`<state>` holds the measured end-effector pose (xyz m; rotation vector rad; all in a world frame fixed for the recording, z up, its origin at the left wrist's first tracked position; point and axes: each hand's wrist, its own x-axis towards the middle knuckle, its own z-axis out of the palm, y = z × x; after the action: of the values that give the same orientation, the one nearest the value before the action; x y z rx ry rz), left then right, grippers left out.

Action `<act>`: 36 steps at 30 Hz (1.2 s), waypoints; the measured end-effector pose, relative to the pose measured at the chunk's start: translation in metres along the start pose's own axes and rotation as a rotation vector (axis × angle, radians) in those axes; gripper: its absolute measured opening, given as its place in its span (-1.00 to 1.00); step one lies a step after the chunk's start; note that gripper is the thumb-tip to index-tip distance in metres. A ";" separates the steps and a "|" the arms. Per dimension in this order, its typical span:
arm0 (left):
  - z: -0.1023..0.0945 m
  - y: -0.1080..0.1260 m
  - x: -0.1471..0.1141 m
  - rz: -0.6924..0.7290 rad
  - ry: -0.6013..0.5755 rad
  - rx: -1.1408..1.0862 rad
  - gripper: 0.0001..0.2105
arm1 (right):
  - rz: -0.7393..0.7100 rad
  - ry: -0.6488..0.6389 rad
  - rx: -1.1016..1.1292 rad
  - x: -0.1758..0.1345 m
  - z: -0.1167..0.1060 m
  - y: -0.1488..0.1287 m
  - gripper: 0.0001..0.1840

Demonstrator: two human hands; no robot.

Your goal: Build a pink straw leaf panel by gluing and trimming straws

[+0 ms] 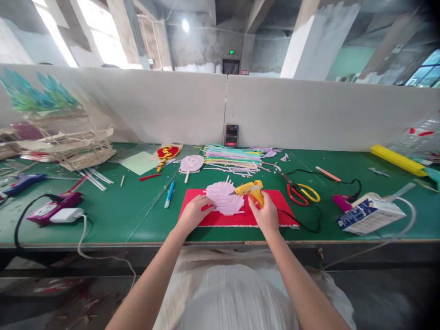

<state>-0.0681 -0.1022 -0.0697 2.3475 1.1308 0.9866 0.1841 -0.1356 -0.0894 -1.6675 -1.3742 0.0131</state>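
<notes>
A lilac piece made of many narrow strips laid side by side, ragged at its edges, lies on a red board. My left hand is at its left edge, thumb and fingertips closed on the rim. In my right hand is a yellow hot glue gun, fingers wrapped round its handle. Its nozzle points left, over the right side of the lilac piece. A black cord runs from the gun across the board to the right.
Behind the board lie coloured strips, a lilac round fan shape and a red-yellow one. Scissors and a carton stand right. Left are a blue pen, a purple power strip and a wooden model.
</notes>
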 end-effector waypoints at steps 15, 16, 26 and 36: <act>0.022 0.018 0.000 -0.016 -0.105 -0.045 -0.89 | -0.122 0.043 -0.097 -0.014 -0.021 0.017 -0.43; 0.022 0.018 0.001 -0.026 -0.107 -0.051 -0.90 | -0.120 0.040 -0.099 -0.015 -0.022 0.019 -0.43; 0.024 0.010 0.000 -0.186 0.012 -0.138 -0.97 | -0.220 0.080 -0.134 -0.031 -0.025 0.022 -0.50; 0.021 0.013 -0.001 -0.260 0.094 -0.160 -0.98 | -0.354 0.034 -0.257 -0.037 -0.021 0.024 -0.62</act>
<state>-0.0466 -0.1112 -0.0768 1.9887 1.3016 1.0579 0.1998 -0.1755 -0.1126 -1.5969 -1.6825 -0.4088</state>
